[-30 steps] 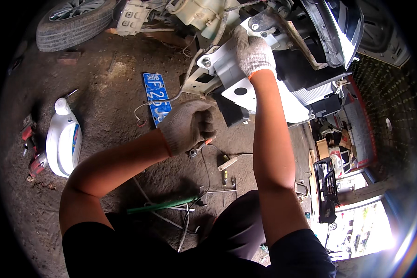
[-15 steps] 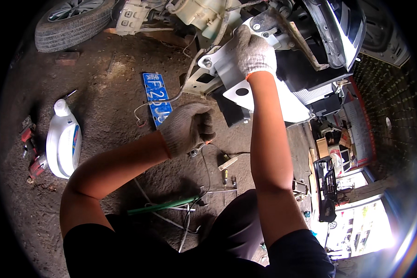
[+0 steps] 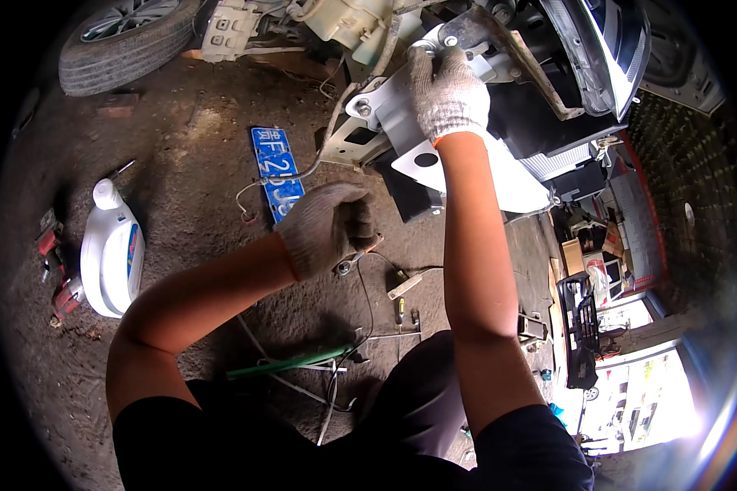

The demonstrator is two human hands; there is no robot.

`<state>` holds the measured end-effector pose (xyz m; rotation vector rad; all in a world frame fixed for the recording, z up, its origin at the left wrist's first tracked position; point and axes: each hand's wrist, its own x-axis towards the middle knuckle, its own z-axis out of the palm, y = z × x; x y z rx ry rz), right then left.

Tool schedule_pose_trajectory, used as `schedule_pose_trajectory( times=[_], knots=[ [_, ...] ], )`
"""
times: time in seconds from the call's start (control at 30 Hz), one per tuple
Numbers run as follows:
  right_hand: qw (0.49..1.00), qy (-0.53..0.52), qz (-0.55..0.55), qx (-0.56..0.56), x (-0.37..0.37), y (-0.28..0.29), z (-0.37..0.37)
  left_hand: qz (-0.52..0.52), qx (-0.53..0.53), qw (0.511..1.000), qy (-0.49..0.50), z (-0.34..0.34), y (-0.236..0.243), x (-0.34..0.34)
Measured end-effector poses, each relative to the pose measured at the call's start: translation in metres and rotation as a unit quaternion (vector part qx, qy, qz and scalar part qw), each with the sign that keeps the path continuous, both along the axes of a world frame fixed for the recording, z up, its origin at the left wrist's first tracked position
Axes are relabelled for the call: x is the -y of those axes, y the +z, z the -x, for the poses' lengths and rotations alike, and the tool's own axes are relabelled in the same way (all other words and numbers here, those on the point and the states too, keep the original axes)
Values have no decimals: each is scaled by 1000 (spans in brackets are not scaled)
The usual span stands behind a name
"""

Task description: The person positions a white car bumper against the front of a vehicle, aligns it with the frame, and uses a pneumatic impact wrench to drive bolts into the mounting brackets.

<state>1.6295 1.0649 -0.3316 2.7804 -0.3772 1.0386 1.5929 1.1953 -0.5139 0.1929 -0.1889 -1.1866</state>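
My gloved right hand (image 3: 452,96) reaches onto the white metal bracket (image 3: 401,114) at the car's stripped front, its fingers bent near a bolt (image 3: 451,41) at the upper end; what they grip is hidden. My gloved left hand (image 3: 327,225) is closed lower down, left of the bracket, over the dirt floor; its contents are hidden. Just below its fingers is a ratchet wrench (image 3: 345,267) with some orange on the handle. A grey cable (image 3: 329,135) runs down past the bracket across a blue plate (image 3: 274,159) on the floor.
A wheel (image 3: 127,45) lies at upper left. A white jug (image 3: 109,258) and red power tool (image 3: 67,299) are at left. A green strip (image 3: 287,362), wires and a screwdriver (image 3: 400,311) lie below. A headlamp (image 3: 610,65) is at upper right; a black bumper (image 3: 581,327) stands at right.
My right hand's fingertips have parted into two bent points at the bracket's upper bolt. My left hand has shifted very slightly downward. The surrounding parts look the same.
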Motion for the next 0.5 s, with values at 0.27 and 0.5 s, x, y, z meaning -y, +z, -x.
schedule_pose_trajectory(
  times=[0.27,0.5],
  knots=[
    [1000,7,-4,-10,1,-3,1,-3,3,1000,11,-5,-4,0],
    [1000,4,-20,15,-2,0,-3,-18,-8,999,27,-11,1,2]
  ],
)
